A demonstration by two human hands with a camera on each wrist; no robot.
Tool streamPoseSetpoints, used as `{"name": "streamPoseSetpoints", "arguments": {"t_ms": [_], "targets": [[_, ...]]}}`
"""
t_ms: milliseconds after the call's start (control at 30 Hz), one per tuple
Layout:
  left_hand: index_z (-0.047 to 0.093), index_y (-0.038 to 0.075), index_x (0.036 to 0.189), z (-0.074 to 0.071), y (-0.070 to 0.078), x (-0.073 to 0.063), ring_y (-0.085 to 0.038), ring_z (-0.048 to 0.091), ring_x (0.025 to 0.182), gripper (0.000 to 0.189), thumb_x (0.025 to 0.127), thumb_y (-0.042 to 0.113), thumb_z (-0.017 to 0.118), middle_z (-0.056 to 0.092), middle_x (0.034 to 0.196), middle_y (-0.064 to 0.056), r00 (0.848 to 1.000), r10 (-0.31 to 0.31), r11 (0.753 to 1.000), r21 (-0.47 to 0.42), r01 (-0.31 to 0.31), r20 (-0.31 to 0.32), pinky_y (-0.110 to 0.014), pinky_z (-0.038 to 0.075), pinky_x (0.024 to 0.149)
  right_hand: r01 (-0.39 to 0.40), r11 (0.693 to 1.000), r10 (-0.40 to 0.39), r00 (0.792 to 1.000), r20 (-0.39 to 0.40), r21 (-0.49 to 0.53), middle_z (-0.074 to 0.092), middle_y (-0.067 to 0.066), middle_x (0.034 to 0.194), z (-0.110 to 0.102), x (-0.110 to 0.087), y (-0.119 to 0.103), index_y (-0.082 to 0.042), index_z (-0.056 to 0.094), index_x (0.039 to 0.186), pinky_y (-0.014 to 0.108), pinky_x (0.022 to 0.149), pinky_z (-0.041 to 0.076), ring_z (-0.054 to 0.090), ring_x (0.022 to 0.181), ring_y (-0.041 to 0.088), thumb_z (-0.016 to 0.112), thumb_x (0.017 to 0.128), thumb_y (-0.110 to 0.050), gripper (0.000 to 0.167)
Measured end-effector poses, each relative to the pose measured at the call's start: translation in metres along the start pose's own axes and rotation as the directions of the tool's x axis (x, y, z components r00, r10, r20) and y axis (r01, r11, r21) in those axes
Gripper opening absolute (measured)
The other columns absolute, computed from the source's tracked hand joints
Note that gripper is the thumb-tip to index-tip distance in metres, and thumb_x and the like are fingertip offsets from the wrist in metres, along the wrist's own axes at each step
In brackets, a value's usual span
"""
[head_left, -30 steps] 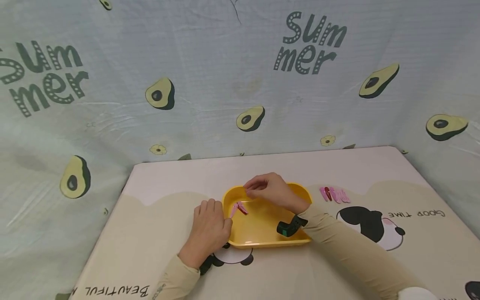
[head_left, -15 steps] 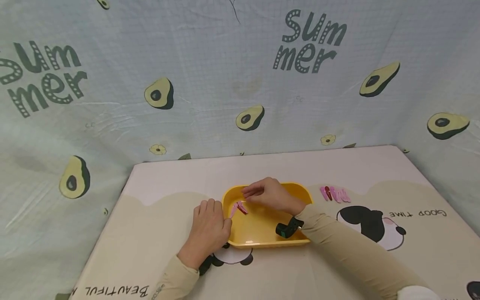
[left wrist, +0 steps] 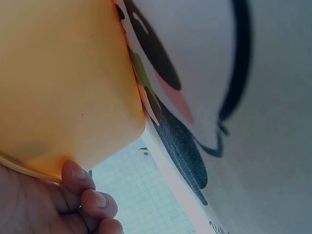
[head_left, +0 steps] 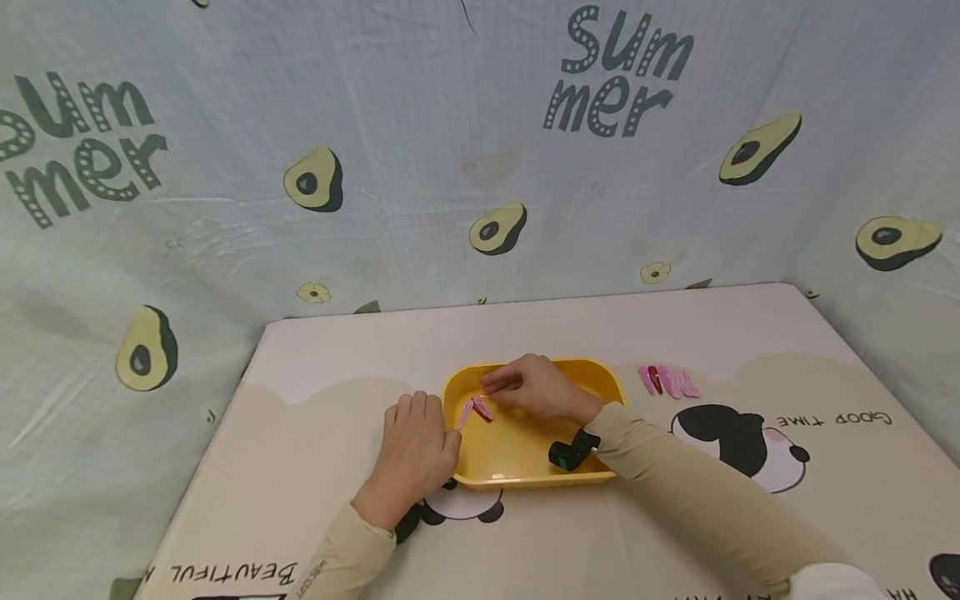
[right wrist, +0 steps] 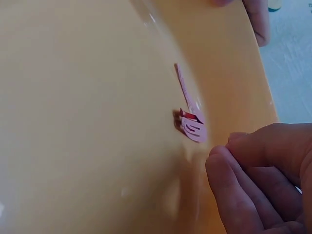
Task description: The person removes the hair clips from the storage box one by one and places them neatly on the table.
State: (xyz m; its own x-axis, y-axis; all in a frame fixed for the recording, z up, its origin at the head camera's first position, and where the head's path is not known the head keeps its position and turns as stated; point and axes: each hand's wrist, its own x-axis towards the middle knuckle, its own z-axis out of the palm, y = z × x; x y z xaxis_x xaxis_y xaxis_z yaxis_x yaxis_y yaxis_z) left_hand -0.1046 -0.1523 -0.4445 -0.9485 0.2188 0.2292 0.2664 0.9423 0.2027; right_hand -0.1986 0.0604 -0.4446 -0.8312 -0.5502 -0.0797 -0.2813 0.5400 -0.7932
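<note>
A yellow plastic tray (head_left: 510,467) lies on the table, and my left hand (head_left: 415,450) grips its left edge. In the left wrist view, the fingers (left wrist: 100,200) curl against the tray's outer wall, below the rim. Inside the tray by its left wall lie a few small hair clips: a slim pink one (right wrist: 183,87) and, touching it, a red and pink pair (right wrist: 193,127). My right hand (head_left: 536,387) hovers inside the tray just beyond these clips. Its thumb and fingertips (right wrist: 222,168) are drawn together, with nothing showing between them.
More hair clips (head_left: 670,382), pink with one dark red, lie in a row on the table right of the tray. The patterned cloth (head_left: 337,500) covers the table. A curtain printed with avocados (head_left: 498,229) hangs behind the table's far edge.
My right hand has shifted slightly left and lower relative to the tray, closer to the clips. The left hand keeps its hold on the tray. The head view has tilted a little.
</note>
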Motion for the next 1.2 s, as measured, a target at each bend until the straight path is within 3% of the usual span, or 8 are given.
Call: {"name": "streamPoseSetpoints", "arguments": {"t_ms": [233, 633, 900, 1200], "targets": [[0.051, 0.003, 0.087, 0.000, -0.001, 0.000, -0.024, 0.034, 0.080, 0.017, 0.091, 0.019, 0.055, 0.040, 0.079, -0.007, 1.000, 0.000, 1.000, 0.002, 0.000, -0.004, -0.038, 0.029, 0.077, 0.048, 0.998, -0.047, 0.998, 0.042, -0.045, 0.078, 0.003, 0.121, 0.002, 0.004, 0.002, -0.009, 0.073, 0.129, 0.035, 0.104, 0.055, 0.071, 0.121, 0.021, 0.067, 0.097, -0.009, 0.032], [0.051, 0.003, 0.086, 0.001, -0.001, 0.000, -0.024, 0.035, 0.079, 0.016, 0.090, 0.018, 0.056, 0.041, 0.078, -0.007, 1.000, 0.006, 1.000, -0.006, -0.006, -0.018, -0.039, 0.030, 0.078, 0.128, 0.991, -0.125, 0.985, 0.122, -0.024, 0.074, 0.009, 0.129, 0.004, 0.009, 0.005, -0.006, 0.068, 0.135, 0.031, 0.102, 0.056, 0.073, 0.120, 0.022, 0.057, 0.097, 0.002, 0.040], [0.051, 0.003, 0.088, 0.001, -0.001, 0.001, -0.024, 0.035, 0.080, 0.018, 0.091, 0.019, 0.056, 0.041, 0.079, -0.007, 1.000, 0.002, 1.000, -0.005, -0.002, -0.005, -0.039, 0.030, 0.078, 0.079, 0.997, -0.081, 0.984, 0.157, 0.020, 0.075, 0.009, 0.127, 0.007, 0.010, 0.000, -0.008, 0.069, 0.134, 0.027, 0.098, 0.057, 0.074, 0.116, 0.019, 0.068, 0.096, -0.006, 0.038], [0.052, 0.002, 0.089, 0.001, 0.000, 0.001, -0.024, 0.035, 0.080, 0.017, 0.091, 0.018, 0.056, 0.041, 0.079, -0.007, 1.000, -0.002, 1.000, -0.004, 0.002, 0.009, -0.039, 0.029, 0.078, 0.089, 0.996, -0.093, 0.982, 0.164, 0.030, 0.078, 0.011, 0.115, 0.007, 0.010, -0.001, -0.002, 0.071, 0.127, 0.025, 0.091, 0.059, 0.076, 0.102, 0.016, 0.071, 0.092, -0.002, 0.035]]}}
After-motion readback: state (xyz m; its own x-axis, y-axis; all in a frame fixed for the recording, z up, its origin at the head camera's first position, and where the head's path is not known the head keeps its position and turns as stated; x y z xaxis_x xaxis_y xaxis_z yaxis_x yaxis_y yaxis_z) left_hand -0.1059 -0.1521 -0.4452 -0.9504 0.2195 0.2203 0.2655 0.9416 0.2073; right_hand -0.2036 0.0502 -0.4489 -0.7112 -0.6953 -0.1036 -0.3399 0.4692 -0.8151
